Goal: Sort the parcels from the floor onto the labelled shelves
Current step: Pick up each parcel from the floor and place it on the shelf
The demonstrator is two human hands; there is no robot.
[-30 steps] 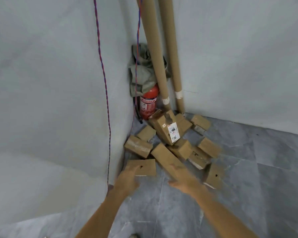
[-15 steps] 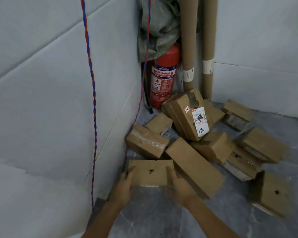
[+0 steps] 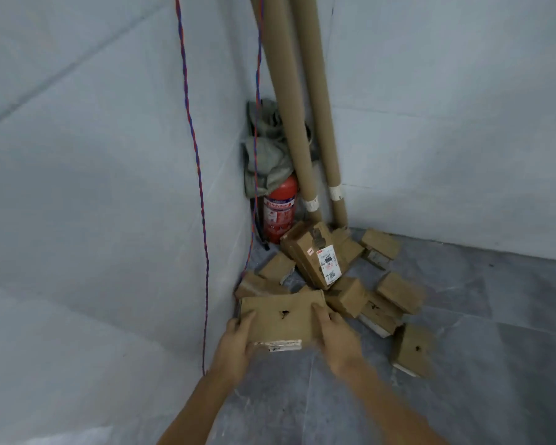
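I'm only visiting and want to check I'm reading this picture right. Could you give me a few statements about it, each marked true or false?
1. The left hand and the right hand hold one flat parcel between them. True.
2. The fire extinguisher is blue. False: it is red.
3. Two cardboard tubes lean in the corner. True.
4. The floor has no other parcels on it. False: several boxes lie piled by the corner.
5. A cloth hangs over the extinguisher's top. True.
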